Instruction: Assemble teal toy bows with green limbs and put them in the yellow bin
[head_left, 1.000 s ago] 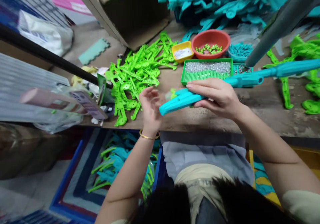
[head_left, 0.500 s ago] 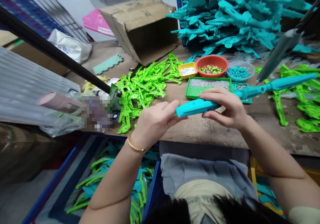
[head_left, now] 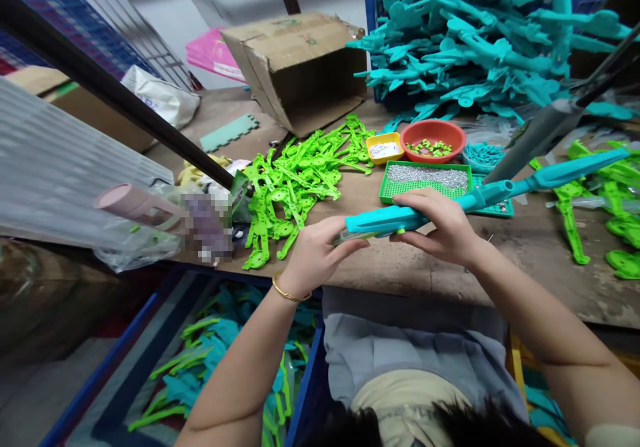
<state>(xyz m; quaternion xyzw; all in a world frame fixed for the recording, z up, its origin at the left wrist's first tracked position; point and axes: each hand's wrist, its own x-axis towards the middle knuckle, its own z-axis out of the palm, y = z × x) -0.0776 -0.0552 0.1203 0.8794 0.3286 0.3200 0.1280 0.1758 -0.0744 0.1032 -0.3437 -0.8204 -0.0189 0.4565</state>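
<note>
A long turquoise plastic piece (head_left: 480, 197), shaped like a toy gun's body, is held level above the bench edge. My right hand (head_left: 440, 227) wraps round its middle, fingers over the top and thumb below. My left hand (head_left: 320, 250) pinches at its left end, where a thin translucent edge shows beneath; the fingertips are partly hidden. A small yellow-green bit (head_left: 401, 231) pokes out under the piece near my right fingertips. Just behind the piece hangs a grey electric screwdriver (head_left: 533, 140), its tip hidden. A green tray (head_left: 400, 192) of small silvery screws lies behind my right hand.
Bright green parts (head_left: 300, 174) are heaped at left, with more (head_left: 570, 214) at right. Behind stand a yellow dish (head_left: 384, 158), a red bowl (head_left: 433, 129) and a tub of turquoise bits (head_left: 484, 156). An open cardboard box (head_left: 295, 40) and a turquoise pile (head_left: 475, 40) stand farther back.
My left hand has closed round the left end of the turquoise piece, and its lower edge with the yellow-green bit now shows. The whole view has shifted slightly.
</note>
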